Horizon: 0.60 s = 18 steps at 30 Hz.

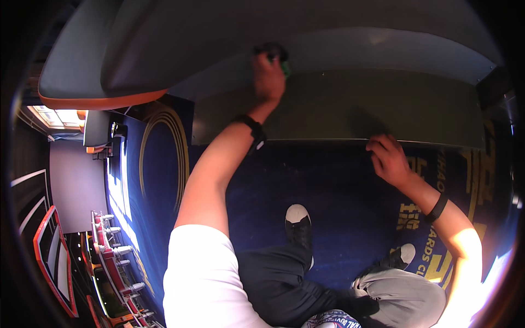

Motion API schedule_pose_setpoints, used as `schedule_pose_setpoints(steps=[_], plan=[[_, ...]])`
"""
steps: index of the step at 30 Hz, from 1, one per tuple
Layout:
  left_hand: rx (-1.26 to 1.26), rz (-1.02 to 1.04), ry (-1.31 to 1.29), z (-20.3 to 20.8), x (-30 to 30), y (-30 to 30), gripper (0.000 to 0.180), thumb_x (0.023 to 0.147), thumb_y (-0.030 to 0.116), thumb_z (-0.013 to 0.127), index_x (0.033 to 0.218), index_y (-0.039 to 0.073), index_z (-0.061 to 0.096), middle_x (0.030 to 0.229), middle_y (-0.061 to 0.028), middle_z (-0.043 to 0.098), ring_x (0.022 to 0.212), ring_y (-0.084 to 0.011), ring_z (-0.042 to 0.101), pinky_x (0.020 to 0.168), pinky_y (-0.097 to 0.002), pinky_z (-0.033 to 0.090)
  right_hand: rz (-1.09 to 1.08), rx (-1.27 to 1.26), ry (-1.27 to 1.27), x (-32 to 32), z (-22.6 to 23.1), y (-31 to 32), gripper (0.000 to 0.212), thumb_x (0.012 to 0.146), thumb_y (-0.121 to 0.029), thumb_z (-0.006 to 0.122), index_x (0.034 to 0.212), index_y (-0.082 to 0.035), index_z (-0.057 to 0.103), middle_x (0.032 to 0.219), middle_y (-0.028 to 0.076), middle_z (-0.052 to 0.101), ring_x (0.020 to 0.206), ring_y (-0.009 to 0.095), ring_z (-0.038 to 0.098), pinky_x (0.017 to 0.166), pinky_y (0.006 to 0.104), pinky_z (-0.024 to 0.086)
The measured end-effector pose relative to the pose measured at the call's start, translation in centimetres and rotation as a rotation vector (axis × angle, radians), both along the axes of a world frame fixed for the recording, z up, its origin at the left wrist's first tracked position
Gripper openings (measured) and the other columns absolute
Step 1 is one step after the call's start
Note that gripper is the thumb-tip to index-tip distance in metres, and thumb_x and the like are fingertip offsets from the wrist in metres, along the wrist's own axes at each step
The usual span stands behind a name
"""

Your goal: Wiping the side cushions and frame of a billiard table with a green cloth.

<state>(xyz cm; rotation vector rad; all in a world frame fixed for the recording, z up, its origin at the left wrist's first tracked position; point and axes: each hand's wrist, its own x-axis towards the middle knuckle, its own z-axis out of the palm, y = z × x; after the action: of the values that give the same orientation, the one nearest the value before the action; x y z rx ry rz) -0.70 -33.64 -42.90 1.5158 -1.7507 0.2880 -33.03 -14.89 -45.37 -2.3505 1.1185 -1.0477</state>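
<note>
My left hand (269, 82) reaches up to the far side of a grey-green panel (333, 104) and is closed on a dark object with a green part (286, 68). Blur and deep shade hide what kind of object it is. It is against or close to the grey upholstered-looking surface (377, 44) behind the panel. My right hand (389, 158) is by the panel's near edge, its fingers loosely bent and apart, with the fingertips at or just off that edge. Nothing shows in the right hand.
Under me is a dark blue floor (257, 180) with gold lettering and curved lines. A grey seat with orange trim (131, 98) stands at the left. Farther left are a red-framed table with silver rods (117, 251) and a sunlit strip. My shoes (298, 221) are below the panel.
</note>
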Motion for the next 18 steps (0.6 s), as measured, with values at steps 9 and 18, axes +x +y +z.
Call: schedule_pose_setpoints(steps=[9, 18], plan=[[0.030, 0.284, 0.320, 0.3, 9.2, -0.5, 0.030, 0.096, 0.016, 0.044, 0.116, -0.006, 0.038, 0.109, -0.0288, 0.052, 0.103, -0.0439, 0.051, 0.085, -0.0455, 0.039, -0.002, 0.040, 0.036, -1.3, -0.1, 1.0, 0.024, 0.066, 0.006, 0.060, 0.087, -0.005, 0.058, 0.093, 0.009, 0.055, 0.077, 0.030, 0.054, 0.068, 0.0385, 0.048], [0.024, 0.082, 0.259, -5.2, -3.7, -0.5, 0.037, 0.091, 0.015, 0.048, 0.120, -0.006, 0.039, 0.114, -0.0253, 0.048, 0.107, -0.0415, 0.047, 0.093, -0.0448, 0.037, 0.045, 0.077, 0.051, -0.5, -0.5, 1.3, 0.025, 0.066, 0.006, 0.060, 0.087, -0.005, 0.058, 0.094, 0.009, 0.054, 0.079, 0.030, 0.055, 0.068, 0.0386, 0.048]])
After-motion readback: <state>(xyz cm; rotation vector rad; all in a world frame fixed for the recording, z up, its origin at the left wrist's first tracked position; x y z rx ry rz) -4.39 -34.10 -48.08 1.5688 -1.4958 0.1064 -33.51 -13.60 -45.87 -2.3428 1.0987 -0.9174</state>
